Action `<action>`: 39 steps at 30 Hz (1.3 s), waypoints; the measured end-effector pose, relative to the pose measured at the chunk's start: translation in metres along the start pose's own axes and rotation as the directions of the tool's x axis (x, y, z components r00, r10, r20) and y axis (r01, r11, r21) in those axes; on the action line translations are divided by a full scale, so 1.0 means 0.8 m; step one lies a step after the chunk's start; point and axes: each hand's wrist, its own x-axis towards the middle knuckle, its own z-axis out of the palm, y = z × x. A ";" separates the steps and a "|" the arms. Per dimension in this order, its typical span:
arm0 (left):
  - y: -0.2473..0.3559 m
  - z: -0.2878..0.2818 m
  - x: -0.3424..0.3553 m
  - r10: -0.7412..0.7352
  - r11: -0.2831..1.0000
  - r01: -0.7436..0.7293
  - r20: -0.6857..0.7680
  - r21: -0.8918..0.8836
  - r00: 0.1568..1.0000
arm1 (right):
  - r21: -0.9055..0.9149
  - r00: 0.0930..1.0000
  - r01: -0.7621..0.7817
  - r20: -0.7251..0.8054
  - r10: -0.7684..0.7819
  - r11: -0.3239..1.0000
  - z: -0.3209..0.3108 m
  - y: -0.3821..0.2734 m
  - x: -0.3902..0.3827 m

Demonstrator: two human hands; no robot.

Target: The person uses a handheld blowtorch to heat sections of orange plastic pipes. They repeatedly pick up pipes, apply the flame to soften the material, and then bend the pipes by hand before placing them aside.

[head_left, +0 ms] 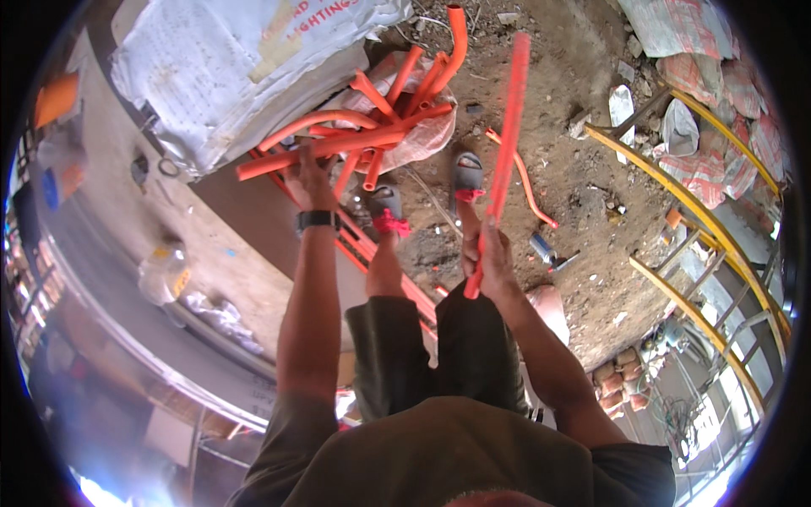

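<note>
My right hand is wrapped round the lower end of a long, straight orange plastic pipe. That pipe stands up and away from me, its upper part blurred. To the left, my left hand, with a black watch on the wrist, grips a thicker orange pipe near its left end. This thicker pipe lies slanted across a heap of short orange pipe pieces, some straight and some bent. The fingers of the left hand are partly hidden by the pipe.
White sacking covers a bulky stack at the upper left. A thin curved orange pipe and a small can lie on the dirt floor. Yellow metal frames and woven sacks are at the right. A clear plastic jug stands left.
</note>
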 end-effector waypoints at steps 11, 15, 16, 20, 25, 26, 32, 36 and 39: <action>-0.140 0.077 0.046 -0.320 0.947 0.317 0.089 0.047 0.943 | -0.028 0.992 0.115 -0.044 -0.116 0.993 -0.033 -0.001 -0.004; -0.121 0.119 0.036 -0.334 0.941 0.328 0.072 0.084 0.940 | -0.018 0.992 0.048 -0.117 -0.050 0.999 -0.011 0.007 -0.018; -0.115 0.111 0.038 -0.306 0.950 0.297 0.104 0.093 0.946 | -0.015 0.992 0.085 -0.096 -0.086 0.996 -0.006 0.013 -0.021; -0.107 0.053 0.068 -0.464 0.868 0.398 0.201 0.296 0.863 | 0.002 0.984 0.157 -0.083 -0.156 0.988 0.012 0.027 -0.035; -0.069 0.033 0.031 -0.610 0.729 0.310 0.372 0.610 0.700 | -0.095 0.969 0.207 -0.116 -0.217 0.974 0.008 0.041 -0.056; -0.054 0.043 0.008 -0.599 0.741 0.285 0.408 0.608 0.689 | -0.149 0.961 0.217 -0.144 -0.238 0.965 0.005 0.051 -0.055; -0.011 0.101 -0.142 -0.660 0.751 0.389 0.623 0.534 0.419 | -0.540 0.867 0.298 -0.192 -0.460 0.787 0.012 0.088 -0.051; 0.023 0.153 -0.225 -0.525 0.815 0.459 0.787 0.355 0.324 | -0.673 0.797 0.370 -0.124 -0.591 0.640 -0.005 0.111 -0.042; 0.048 0.192 -0.259 -0.412 0.899 0.336 0.802 0.281 0.432 | -0.514 0.859 0.350 -0.158 -0.487 0.784 -0.033 0.123 -0.043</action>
